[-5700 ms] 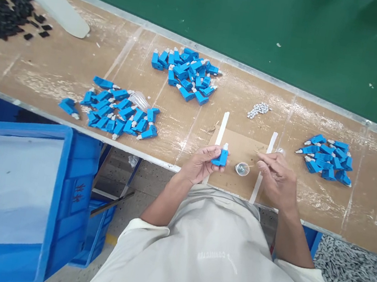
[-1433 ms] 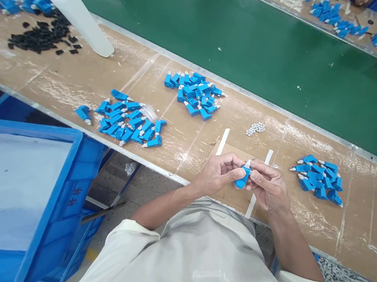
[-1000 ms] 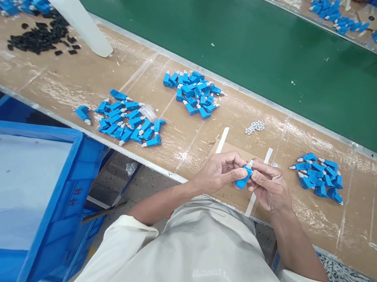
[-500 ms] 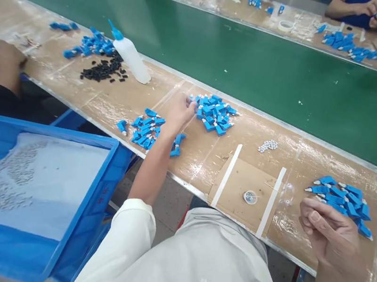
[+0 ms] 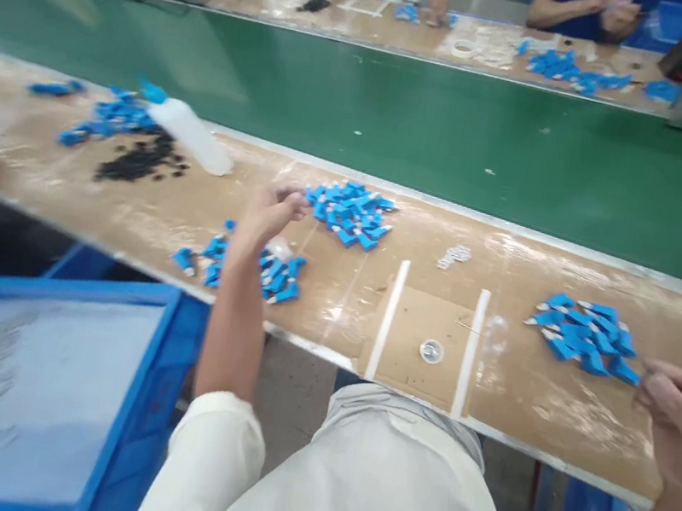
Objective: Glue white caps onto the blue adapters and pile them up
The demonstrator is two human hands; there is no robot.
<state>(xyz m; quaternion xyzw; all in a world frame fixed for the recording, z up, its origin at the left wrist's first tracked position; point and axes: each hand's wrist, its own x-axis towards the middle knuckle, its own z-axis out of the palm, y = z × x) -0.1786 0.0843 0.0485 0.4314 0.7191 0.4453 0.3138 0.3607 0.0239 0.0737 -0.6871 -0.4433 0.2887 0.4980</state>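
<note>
My left hand [image 5: 271, 214] is at the left edge of the middle pile of small blue pieces [image 5: 353, 212] with white tips. Its fingers are loosely bent and apart, with nothing visible in them. Under that forearm lies another group of blue pieces [image 5: 278, 276]. At the far right, my right hand [image 5: 681, 422] is blurred, thumb and fingers pinched together; what they hold, if anything, I cannot make out. It is just right of the right-hand pile of blue pieces [image 5: 584, 333].
A cardboard sheet [image 5: 421, 320] with white strips carries a small round dish [image 5: 431, 352]. Small whitish bits [image 5: 454, 256] lie behind it. Leftward are a white squeeze bottle [image 5: 192, 133], black pieces [image 5: 140, 159] and a blue crate [image 5: 170, 332]. Co-workers sit across the green belt [image 5: 401, 118].
The view has swung, so the table appears shifted left. My right hand has moved from in front of the right-hand pile to its right side. The left hand stays beside the middle pile.
</note>
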